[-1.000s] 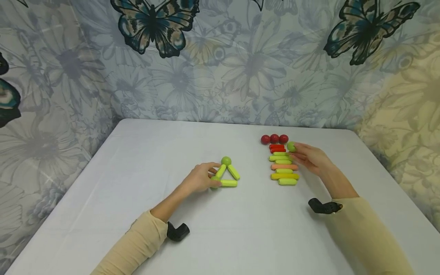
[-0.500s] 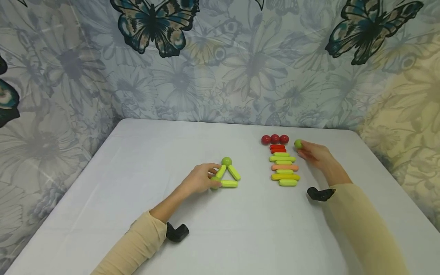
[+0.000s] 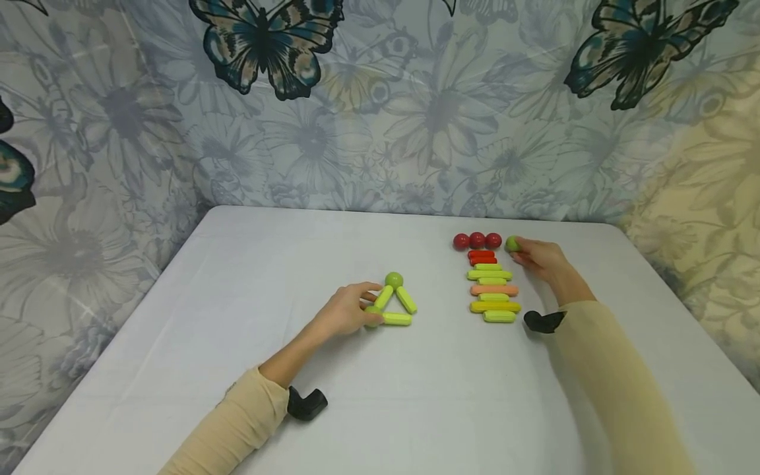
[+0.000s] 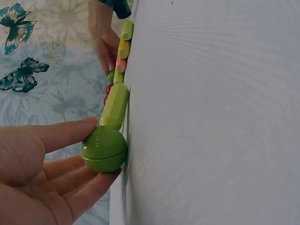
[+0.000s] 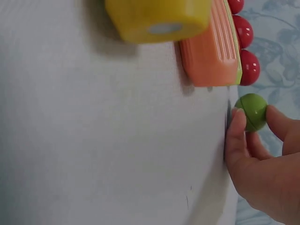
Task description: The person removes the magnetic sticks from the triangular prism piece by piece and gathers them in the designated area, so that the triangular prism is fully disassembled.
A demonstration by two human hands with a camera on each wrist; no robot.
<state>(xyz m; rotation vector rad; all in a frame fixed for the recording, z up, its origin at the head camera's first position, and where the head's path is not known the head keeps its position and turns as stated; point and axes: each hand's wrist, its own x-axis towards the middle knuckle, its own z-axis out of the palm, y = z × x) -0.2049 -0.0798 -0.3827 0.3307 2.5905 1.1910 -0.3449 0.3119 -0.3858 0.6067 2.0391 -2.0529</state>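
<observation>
Head view: creased tan cloth sleeves (image 3: 236,422) reach over a smooth white table (image 3: 415,415); beside each cuff is a black, bent device (image 3: 307,404). The left hand (image 3: 343,310) pinches a glossy green ball (image 4: 104,149) with a thin groove round it, thumb on one side, fingers on the other. This ball sits at the near left corner of a triangle of three light green sticks (image 3: 397,319), one visibly ridged; a second green ball (image 3: 394,280) rests at the far corner. To the right, blunt-ended sticks lie crosswise in a ladder-like line: short light green, a faceted yellow stick (image 5: 159,18) with a pale round spot on its end, a fluted orange stick (image 5: 213,51), more green, then two shiny red sticks (image 3: 483,261). Beyond them, three glossy red balls (image 3: 477,240) sit side by side. The right hand (image 3: 545,258) grips a third green ball (image 5: 254,109) between thumb and fingertips, just beside that row's right end. Behind rises grey-blue flowered wall covering (image 3: 309,158) with dark teal butterflies (image 3: 264,46).
</observation>
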